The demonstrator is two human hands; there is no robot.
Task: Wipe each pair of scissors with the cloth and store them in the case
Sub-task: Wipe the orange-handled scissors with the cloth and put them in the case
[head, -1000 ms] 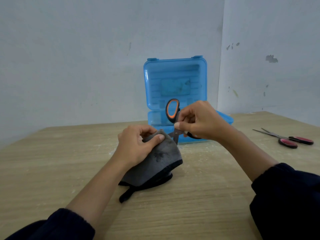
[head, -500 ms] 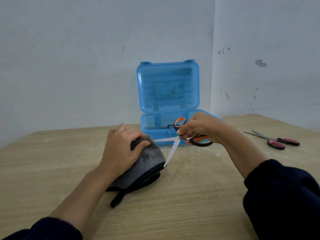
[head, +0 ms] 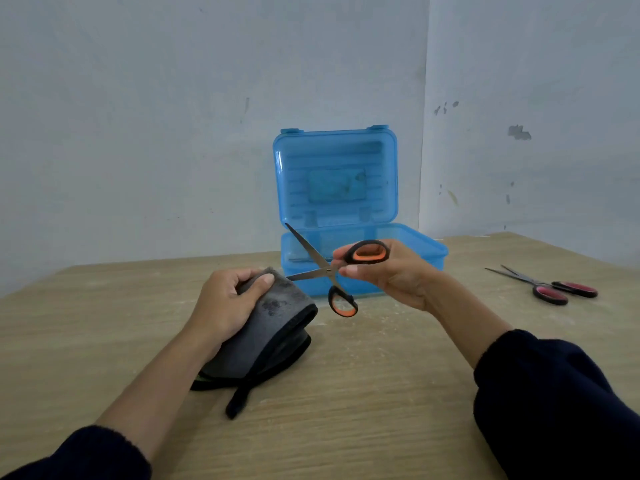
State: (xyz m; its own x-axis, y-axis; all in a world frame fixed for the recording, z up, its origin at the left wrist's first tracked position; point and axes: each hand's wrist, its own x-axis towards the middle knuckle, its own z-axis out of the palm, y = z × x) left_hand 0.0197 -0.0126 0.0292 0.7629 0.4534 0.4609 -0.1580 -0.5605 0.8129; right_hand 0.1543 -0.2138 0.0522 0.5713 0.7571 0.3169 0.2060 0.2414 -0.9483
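My right hand [head: 391, 275] holds the orange-and-black scissors [head: 329, 270] near the pivot, in the air in front of the case. Their blades are spread wide apart; one points up-left, the other points left and reaches the cloth. My left hand [head: 228, 306] grips a folded dark grey cloth [head: 273, 327] that rests on the table. The blue plastic case [head: 346, 209] stands open behind the hands, lid upright. A dark item lies inside its base, partly hidden. A second pair of scissors with red-and-black handles [head: 554, 287] lies on the table at the right.
The wooden table [head: 363, 393] meets pale walls close behind the case. Bare tabletop lies in front of my hands and at the left. My dark sleeves fill the lower corners.
The scissors came out of the cloth and opened wide. My right hand turned them so the blades point left and up, handles to the right. The left hand still grips the cloth.
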